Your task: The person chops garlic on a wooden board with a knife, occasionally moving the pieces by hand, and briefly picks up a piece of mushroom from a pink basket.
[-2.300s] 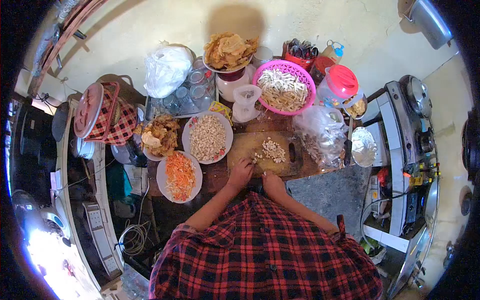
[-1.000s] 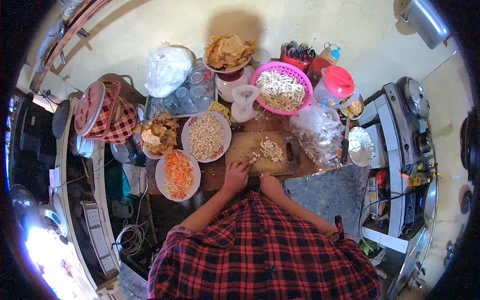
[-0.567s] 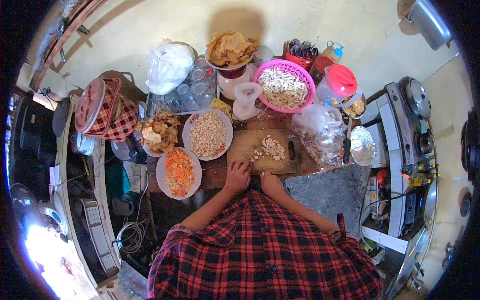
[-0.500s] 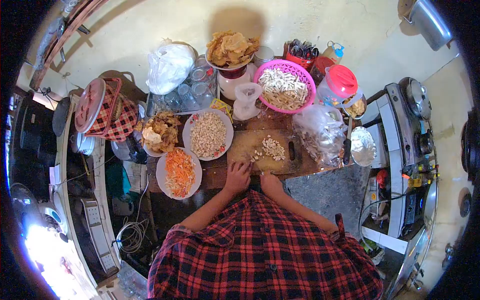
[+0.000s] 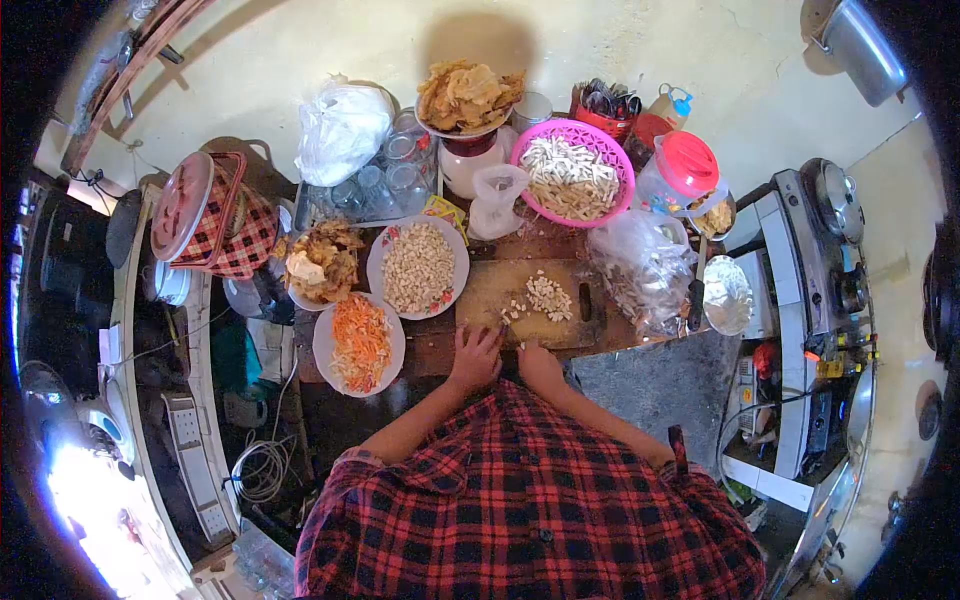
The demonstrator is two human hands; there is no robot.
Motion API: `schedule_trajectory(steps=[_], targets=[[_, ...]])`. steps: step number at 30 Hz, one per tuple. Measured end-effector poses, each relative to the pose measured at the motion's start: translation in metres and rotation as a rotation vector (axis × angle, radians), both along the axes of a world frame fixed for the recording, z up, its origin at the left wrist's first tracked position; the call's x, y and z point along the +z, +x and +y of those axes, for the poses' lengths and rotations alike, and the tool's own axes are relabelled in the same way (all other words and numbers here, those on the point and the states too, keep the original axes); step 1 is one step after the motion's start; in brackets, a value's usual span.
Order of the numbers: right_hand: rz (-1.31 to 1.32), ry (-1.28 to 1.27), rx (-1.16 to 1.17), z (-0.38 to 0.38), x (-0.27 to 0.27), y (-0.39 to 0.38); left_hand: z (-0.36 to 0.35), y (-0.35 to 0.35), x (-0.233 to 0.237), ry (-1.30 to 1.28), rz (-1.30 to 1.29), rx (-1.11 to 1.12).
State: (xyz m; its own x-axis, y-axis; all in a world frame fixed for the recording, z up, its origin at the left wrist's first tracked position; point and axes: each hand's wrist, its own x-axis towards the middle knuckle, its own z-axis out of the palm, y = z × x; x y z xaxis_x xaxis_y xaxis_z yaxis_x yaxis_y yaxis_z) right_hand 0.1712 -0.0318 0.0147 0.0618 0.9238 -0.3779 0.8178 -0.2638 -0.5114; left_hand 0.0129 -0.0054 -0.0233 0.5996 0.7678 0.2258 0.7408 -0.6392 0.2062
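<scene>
A wooden cutting board (image 5: pixel 490 285) lies before me with a small heap of diced pale pieces (image 5: pixel 548 297) on it. My left hand (image 5: pixel 478 355) rests at the board's near edge, its fingers stretched out and slightly apart. A few loose pale bits lie by its fingertips. Beside it, at the same edge, my right hand (image 5: pixel 541 370) is closed in a fist; what it grips is too small and hidden to make out. Left of the board stand a plate of diced pale pieces (image 5: pixel 418 268) and a plate of orange and pale shreds (image 5: pixel 360 345).
Behind the board sits a pink basket (image 5: pixel 519 160) of pale strips. A plastic bag (image 5: pixel 640 265) and a foil-like bowl (image 5: pixel 728 295) are at the right. Fried food (image 5: pixel 325 262), glasses (image 5: pixel 405 180) and a white bag (image 5: pixel 343 135) stand left. A stove (image 5: pixel 808 250) is far right.
The whole view has shifted very slightly. Both hands stay in nearly the same place at the board's near edge.
</scene>
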Motion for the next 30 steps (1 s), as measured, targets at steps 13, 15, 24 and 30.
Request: schedule_trajectory(steps=[13, 15, 24, 30], targets=[[-0.017, 0.085, 0.011, -0.004, -0.004, 0.000, 0.000, 0.000, 0.002, 0.048, -0.014, 0.025], [-0.025, 0.085, 0.031, -0.001, -0.007, 0.000, -0.001, 0.000, 0.001, 0.020, -0.012, 0.019], [-0.017, 0.039, -0.036, -0.002, -0.001, 0.010, 0.002, 0.001, 0.004, 0.071, -0.025, 0.000], [0.048, 0.140, -0.127, -0.007, 0.002, 0.042, 0.015, 0.015, -0.001, -0.026, -0.036, -0.038]])
